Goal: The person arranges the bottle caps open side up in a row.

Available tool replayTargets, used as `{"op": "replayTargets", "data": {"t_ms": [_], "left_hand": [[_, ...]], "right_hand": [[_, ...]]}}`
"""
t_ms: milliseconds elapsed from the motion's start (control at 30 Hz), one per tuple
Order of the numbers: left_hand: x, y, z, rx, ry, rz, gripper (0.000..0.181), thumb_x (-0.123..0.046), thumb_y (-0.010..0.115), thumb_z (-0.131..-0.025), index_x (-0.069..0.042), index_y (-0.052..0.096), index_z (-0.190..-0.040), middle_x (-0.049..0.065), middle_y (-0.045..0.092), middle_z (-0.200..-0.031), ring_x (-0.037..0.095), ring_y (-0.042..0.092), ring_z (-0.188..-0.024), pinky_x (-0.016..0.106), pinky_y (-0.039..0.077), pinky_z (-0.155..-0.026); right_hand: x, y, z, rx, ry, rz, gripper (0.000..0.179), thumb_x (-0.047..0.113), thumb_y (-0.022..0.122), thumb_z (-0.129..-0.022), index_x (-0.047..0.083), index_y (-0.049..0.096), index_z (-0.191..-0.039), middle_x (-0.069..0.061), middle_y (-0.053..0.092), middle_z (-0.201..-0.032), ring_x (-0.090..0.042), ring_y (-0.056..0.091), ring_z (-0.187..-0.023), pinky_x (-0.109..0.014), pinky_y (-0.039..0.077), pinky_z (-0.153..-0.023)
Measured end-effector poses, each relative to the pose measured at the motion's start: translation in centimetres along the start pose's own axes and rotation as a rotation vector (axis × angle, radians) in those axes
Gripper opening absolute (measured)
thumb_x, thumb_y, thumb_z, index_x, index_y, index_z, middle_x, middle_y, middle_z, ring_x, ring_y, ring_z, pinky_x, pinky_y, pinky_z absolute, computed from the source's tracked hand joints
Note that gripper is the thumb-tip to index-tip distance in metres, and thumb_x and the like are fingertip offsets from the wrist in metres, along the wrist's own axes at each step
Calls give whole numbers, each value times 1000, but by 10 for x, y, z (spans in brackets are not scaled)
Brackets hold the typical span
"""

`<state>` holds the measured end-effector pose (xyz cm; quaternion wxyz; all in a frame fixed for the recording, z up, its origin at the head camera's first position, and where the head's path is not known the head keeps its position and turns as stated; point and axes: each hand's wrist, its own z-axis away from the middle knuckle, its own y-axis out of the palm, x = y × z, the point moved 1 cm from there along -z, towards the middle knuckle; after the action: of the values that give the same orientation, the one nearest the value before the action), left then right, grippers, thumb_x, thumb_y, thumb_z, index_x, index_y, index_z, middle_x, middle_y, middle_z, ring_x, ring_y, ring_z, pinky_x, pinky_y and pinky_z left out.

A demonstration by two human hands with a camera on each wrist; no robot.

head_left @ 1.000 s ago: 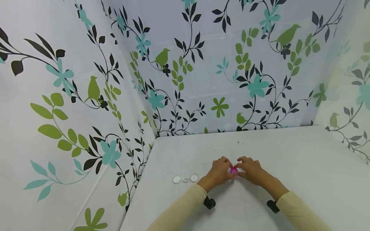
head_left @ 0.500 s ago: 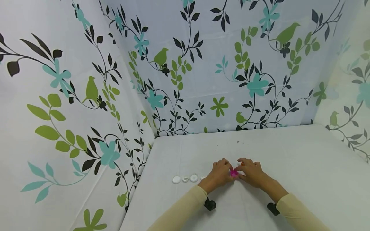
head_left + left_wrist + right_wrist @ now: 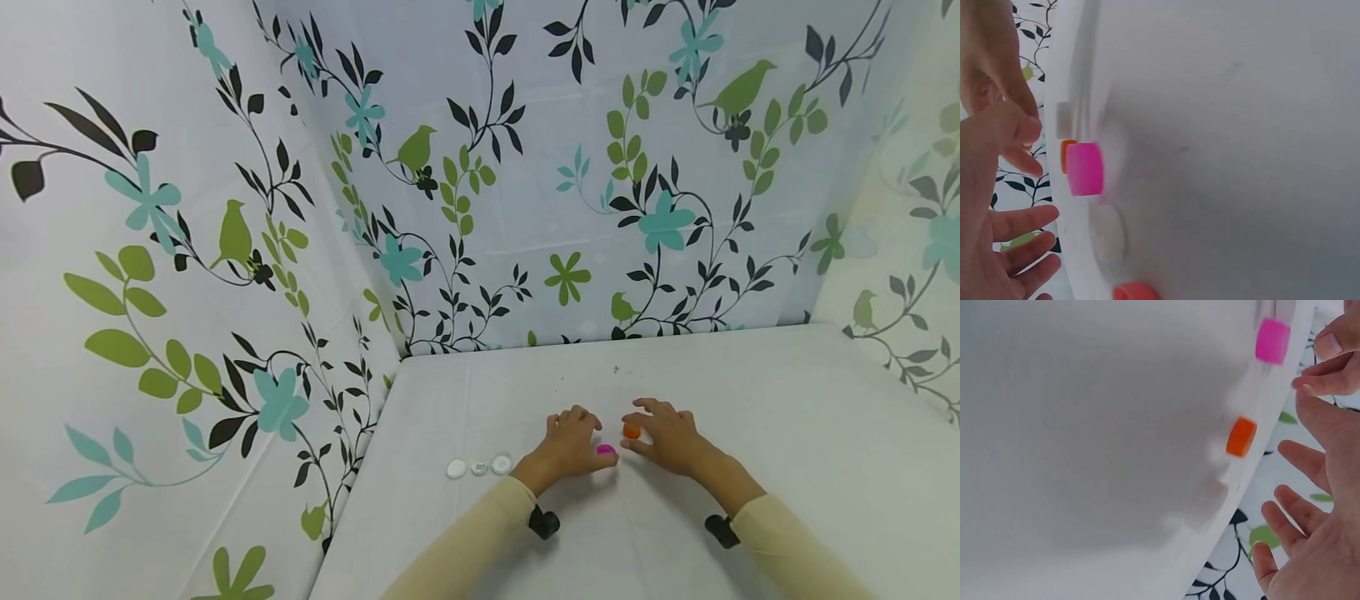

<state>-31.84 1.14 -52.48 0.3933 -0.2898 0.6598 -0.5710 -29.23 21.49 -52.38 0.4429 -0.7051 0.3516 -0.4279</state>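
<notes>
A pink bottle cap (image 3: 605, 449) stands on the white table between the two hands; it stands on its edge-side up in the left wrist view, a short pink cylinder. My left hand (image 3: 566, 442) is just left of it, fingers spread and loosely bent around it, with a visible gap in the left wrist view. An orange bottle cap (image 3: 1241, 437) stands on the table further right. My right hand (image 3: 667, 435) hovers beside it, fingers and thumb apart, holding nothing. Beyond the orange cap, the right wrist view shows a pale translucent cap (image 3: 1207, 505).
Several white round caps (image 3: 457, 468) lie in a row on the table (image 3: 787, 433) left of the left hand. A red cap (image 3: 1135, 292) shows at the bottom of the left wrist view. A patterned curtain (image 3: 480, 208) hangs behind the table.
Both hands have let go of the pink cap and drawn apart. The right hand has moved right, and the orange cap now shows between its spread fingers and thumb.
</notes>
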Motion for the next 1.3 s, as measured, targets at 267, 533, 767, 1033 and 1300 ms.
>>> {"op": "replayTargets", "data": {"t_ms": [267,533,767,1033,1300], "left_hand": [[-13,-11,-31,21,-8,42,39,-43,73,-99,-23,67,-132,-3,56,-138,13,53,-129,38,38,-112],[-27,-9,-50,57,-32,-66,33,-40,78,-97,-26,71,-126,-4,57,-135,13,52,-125,36,38,-107],[-29,-1,-54,51,-43,-109,25,-39,80,-94,-27,75,-115,-6,59,-126,11,52,-117,35,39,-101],[-29,4,-56,16,-11,-118,20,-39,81,-94,-28,76,-110,-7,61,-123,12,55,-114,36,40,-100],[-27,4,-61,1,33,-84,23,-39,78,-96,-27,74,-114,-5,60,-130,13,55,-119,37,40,-102]], "right_hand": [[-24,-6,-9,59,64,5,50,30,85,-89,8,71,-131,-28,59,-141,-50,57,-124,-65,47,-88],[-24,2,-16,65,59,-34,30,22,84,-90,11,78,-117,-27,61,-138,-51,55,-125,-63,47,-85],[-22,8,-19,53,40,2,20,20,83,-91,14,80,-110,-25,65,-133,-51,59,-122,-67,49,-84],[-28,19,-20,4,19,7,18,21,84,-90,14,80,-106,-24,67,-129,-49,61,-118,-67,50,-82],[-31,10,-22,12,28,-9,15,20,81,-92,13,79,-105,-24,66,-133,-49,59,-122,-67,50,-84]]}}
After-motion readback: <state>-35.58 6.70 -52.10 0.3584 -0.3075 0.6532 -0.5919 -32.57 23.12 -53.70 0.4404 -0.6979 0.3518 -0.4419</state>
